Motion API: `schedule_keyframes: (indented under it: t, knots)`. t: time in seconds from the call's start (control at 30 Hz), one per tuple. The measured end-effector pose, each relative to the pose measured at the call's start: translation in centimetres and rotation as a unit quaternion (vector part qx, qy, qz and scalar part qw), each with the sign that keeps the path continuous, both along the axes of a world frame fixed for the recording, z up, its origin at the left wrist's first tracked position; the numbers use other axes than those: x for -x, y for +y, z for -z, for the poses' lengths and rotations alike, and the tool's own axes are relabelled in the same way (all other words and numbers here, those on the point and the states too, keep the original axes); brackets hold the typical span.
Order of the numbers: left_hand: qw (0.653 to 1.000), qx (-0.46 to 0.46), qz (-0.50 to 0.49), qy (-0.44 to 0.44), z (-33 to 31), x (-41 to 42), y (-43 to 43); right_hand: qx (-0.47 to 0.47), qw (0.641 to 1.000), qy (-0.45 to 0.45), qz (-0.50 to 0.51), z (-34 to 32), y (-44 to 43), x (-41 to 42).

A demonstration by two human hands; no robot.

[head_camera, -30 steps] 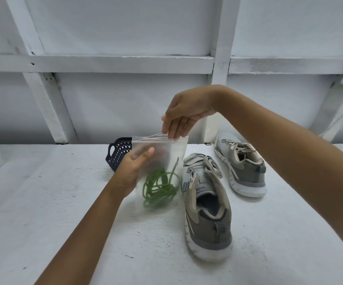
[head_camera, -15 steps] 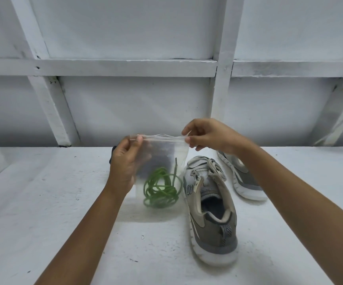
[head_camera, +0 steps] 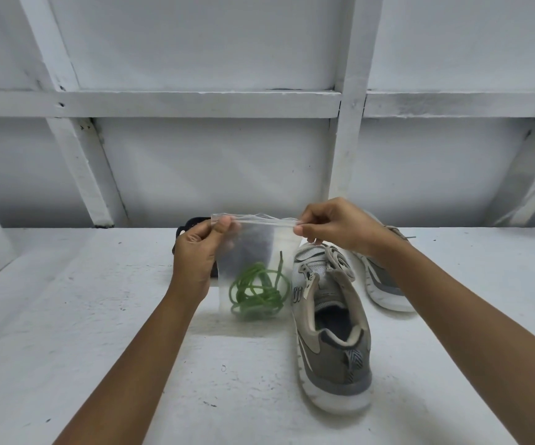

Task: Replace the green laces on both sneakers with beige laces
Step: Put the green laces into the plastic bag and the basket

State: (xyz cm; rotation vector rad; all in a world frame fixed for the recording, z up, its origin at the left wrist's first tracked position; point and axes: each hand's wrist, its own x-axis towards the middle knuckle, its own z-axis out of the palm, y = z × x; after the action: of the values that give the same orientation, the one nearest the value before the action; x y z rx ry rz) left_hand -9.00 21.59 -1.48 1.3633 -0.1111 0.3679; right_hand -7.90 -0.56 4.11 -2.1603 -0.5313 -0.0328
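1. The table (head_camera: 67, 332) lies below your grip. Whether the bag's bottom touches it, I cannot tell.
2. The 2 sneakers look finished. The near sneaker (head_camera: 330, 332) sits just right of the bag, under your right wrist, and the far sneaker (head_camera: 385, 281) lies beyond that wrist. Both seem to carry beige laces (head_camera: 333, 258).
3. The clear bag (head_camera: 256, 248) hangs upright between your 2 pinches.
4. Your left hand (head_camera: 195, 255) pinches the top strip's left end, and your right hand (head_camera: 333, 226) pinches its right end.
5. The green laces (head_camera: 256, 290) lie coiled in the bag's bottom, well below both pinches, with 1 tip pointing up.
6. To seal well, keep the strip taut. Hold 1 pinch fixed and slide the other along it, pressing firmly, with that tip kept below the strip.
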Motion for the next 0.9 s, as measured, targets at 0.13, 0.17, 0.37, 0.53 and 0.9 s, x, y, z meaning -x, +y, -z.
schedule_keyframes:
  t: [0.13,0.17,0.37,0.53,0.9]
  knots:
    - [0.999,0.013,0.049,-0.013,0.4,0.0,0.1,-0.005,1.000,-0.001,-0.003,0.3,-0.3,-0.3]
    - [0.998,0.014,0.051,-0.015,0.5,0.1,0.2,-0.010,1.000,-0.002,-0.002,0.3,-0.3,-0.3]
    - [0.999,-0.005,-0.015,-0.030,0.4,-0.2,0.3,-0.002,1.000,0.016,-0.014,0.4,-0.4,-0.4]
    - [0.999,-0.003,-0.027,-0.047,0.4,-0.3,0.4,0.036,0.999,-0.036,0.007,0.8,0.0,-0.7]
    - [1.000,-0.024,0.016,-0.010,0.2,-0.1,-0.1,-0.005,0.999,-0.048,0.010,1.2,0.6,-0.5]
